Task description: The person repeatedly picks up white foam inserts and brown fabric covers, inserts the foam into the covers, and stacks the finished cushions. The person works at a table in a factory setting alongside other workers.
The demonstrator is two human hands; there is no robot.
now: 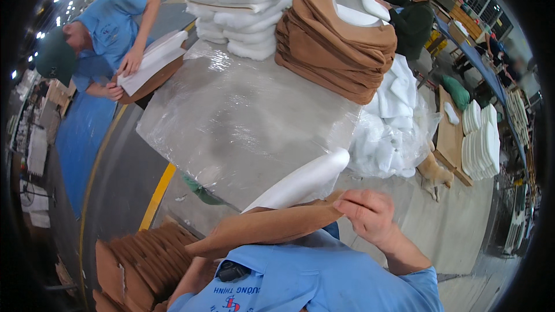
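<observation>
Close to my chest is a brown fabric cover [272, 225], its outer face toward me. Behind its upper edge a long white foam pad [300, 182] sticks out over the table's near edge; how far it lies inside the cover is hidden. My right hand [367, 214] is closed, pinching the cover's right end between thumb and fingers. At the cover's left end my left hand is mostly concealed behind the fabric, with only the forearm [199, 274] clearly showing, so its fingers cannot be read. Beyond lies the plastic-wrapped table [231, 110].
Folded brown covers [335, 46] and white foam pads [243, 6] are piled on the far side. More brown pieces [144, 260] stand at my lower left. A co-worker [110, 29] handles a pad at left; another person [413, 17] stands far right. A dog [433, 172] is on the floor.
</observation>
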